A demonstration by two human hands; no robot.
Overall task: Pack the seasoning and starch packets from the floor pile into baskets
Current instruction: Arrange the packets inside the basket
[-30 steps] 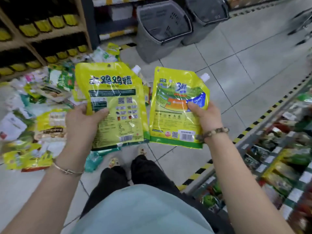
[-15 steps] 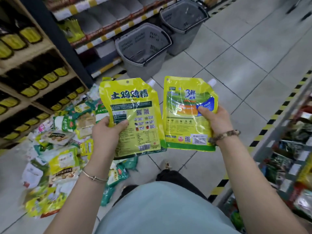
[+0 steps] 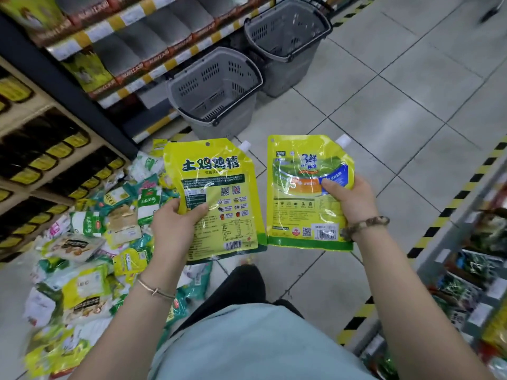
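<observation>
The left pouch (image 3: 219, 204) is showing yellow with dark green lettering; the right pouch (image 3: 304, 209), yellow with orange and blue. Grey baskets (image 3: 208, 78) are standing on pale floor (image 3: 384, 119) beside yellow-and-black striped tape (image 3: 455, 200).

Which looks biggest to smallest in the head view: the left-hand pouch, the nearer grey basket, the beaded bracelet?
Largest: left-hand pouch, though nearness to the camera inflates it.
Next: nearer grey basket.
Smallest: beaded bracelet.

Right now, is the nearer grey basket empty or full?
Empty. The nearer grey basket shows only its bare perforated walls and floor, nothing inside.
</observation>
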